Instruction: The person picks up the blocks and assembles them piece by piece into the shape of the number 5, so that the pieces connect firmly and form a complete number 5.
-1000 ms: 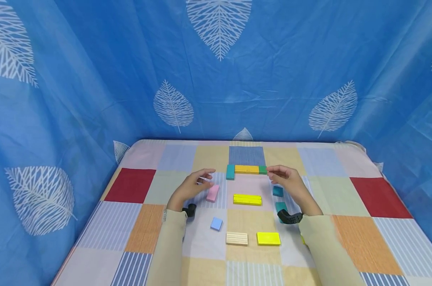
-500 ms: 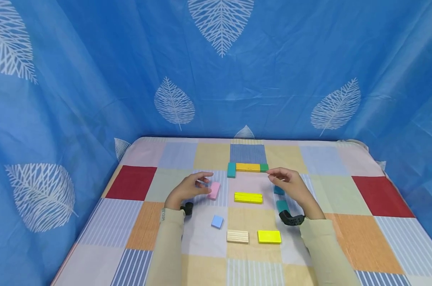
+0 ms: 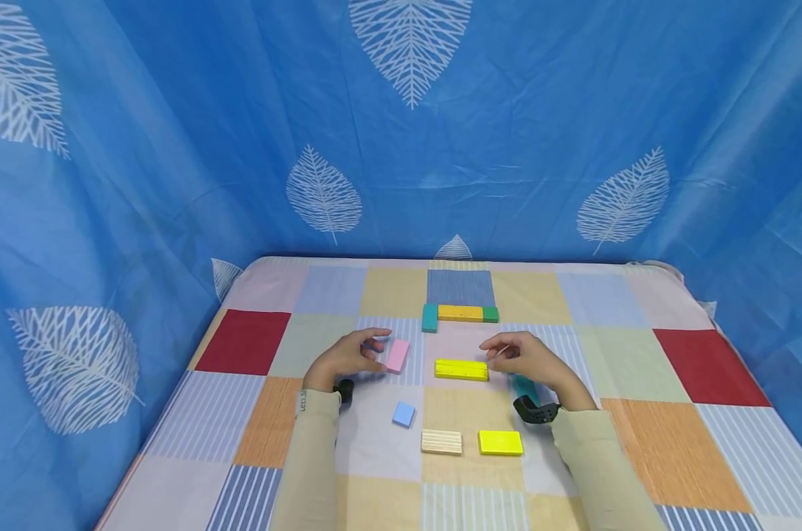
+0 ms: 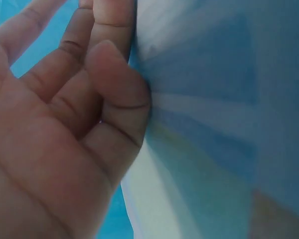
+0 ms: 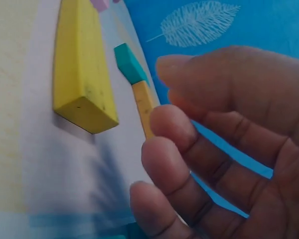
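In the head view my left hand [image 3: 347, 359] hovers at the left side of a pink block [image 3: 397, 356], fingers loosely bent and nothing in them. The left wrist view shows its palm and curled fingers close over the patchwork cloth. My right hand [image 3: 525, 359] is by the right end of a long yellow block [image 3: 461, 370]. In the right wrist view, a gap separates its relaxed fingertips from that yellow block [image 5: 82, 69]. Beyond it lie a teal block [image 3: 430, 318], an orange block [image 3: 460, 313] and a green block [image 3: 490, 315], joined in a row.
Nearer the body lie a small blue block [image 3: 403, 414], a ridged wooden block [image 3: 442, 442] and a flat yellow block [image 3: 500, 442]. Another teal block [image 3: 525, 389] is partly covered by the right wrist. A blue leaf-print curtain [image 3: 507, 147] hangs behind the table.
My right hand has come back from the green block to the long yellow block, covering a teal block seen before. My left hand has shifted slightly left and nearer, beside the pink block.
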Available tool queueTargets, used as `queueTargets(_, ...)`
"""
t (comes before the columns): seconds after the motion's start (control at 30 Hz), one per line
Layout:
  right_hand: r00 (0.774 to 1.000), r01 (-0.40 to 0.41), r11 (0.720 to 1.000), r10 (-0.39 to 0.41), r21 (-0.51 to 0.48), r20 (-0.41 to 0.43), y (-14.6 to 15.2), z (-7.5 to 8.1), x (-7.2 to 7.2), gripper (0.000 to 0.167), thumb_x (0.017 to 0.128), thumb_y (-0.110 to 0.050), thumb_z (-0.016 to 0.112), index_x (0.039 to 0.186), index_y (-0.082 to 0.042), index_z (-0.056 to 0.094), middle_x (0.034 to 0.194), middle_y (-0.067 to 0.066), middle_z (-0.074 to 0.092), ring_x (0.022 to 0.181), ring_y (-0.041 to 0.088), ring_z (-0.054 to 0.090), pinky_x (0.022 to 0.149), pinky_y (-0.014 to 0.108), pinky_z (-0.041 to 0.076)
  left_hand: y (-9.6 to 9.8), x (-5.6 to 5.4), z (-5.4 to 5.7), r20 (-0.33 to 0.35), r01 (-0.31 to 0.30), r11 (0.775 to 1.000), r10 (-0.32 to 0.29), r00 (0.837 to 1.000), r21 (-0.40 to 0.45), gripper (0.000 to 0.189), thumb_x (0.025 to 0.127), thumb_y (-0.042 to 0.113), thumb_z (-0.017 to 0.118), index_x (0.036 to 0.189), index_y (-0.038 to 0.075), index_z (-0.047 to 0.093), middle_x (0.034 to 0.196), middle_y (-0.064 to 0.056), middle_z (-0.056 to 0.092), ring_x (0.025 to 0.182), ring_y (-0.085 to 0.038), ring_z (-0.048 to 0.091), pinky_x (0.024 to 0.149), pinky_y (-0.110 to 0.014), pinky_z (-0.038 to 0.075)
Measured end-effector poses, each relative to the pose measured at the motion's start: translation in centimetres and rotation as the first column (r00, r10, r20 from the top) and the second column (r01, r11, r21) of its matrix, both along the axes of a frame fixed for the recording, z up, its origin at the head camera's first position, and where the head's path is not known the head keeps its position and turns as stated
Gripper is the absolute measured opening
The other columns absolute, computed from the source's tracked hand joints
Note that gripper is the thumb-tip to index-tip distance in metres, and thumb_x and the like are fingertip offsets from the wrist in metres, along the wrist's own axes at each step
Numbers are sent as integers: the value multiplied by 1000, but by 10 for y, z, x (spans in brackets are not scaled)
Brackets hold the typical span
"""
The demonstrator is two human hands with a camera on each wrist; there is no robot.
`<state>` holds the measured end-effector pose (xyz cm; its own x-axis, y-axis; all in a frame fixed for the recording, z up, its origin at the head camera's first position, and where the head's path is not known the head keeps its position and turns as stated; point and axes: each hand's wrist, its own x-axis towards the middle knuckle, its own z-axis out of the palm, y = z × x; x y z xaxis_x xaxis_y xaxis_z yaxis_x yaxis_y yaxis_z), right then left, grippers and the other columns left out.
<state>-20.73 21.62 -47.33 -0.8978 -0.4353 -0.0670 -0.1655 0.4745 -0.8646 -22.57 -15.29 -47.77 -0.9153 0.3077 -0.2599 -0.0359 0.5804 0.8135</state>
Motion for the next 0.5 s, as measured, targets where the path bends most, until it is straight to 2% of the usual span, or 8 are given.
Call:
queueTargets(0.1, 1000, 4, 999, -3, 50, -1, -4, -2, 0, 29, 92, 0, 78, 120, 9, 74, 96, 5, 71, 85, 22, 62, 75, 27, 55, 0, 0, -1, 0, 0, 1000, 0, 1000, -9, 69, 86, -4, 86, 150, 5, 63, 115, -8, 65, 98, -21, 57, 84, -29, 51)
queueTargets(0.5, 999, -10, 986, 16, 167, -31, -9, -7, 1, 24, 87, 1, 85, 109, 5, 78, 91, 2, 70, 80, 17, 59, 74, 26, 53, 3, 0, -5, -14, 10, 998, -11, 1000, -58, 60, 89, -4, 84, 146, 7, 66, 114, -6, 64, 96, -19, 55, 86, -31, 49)
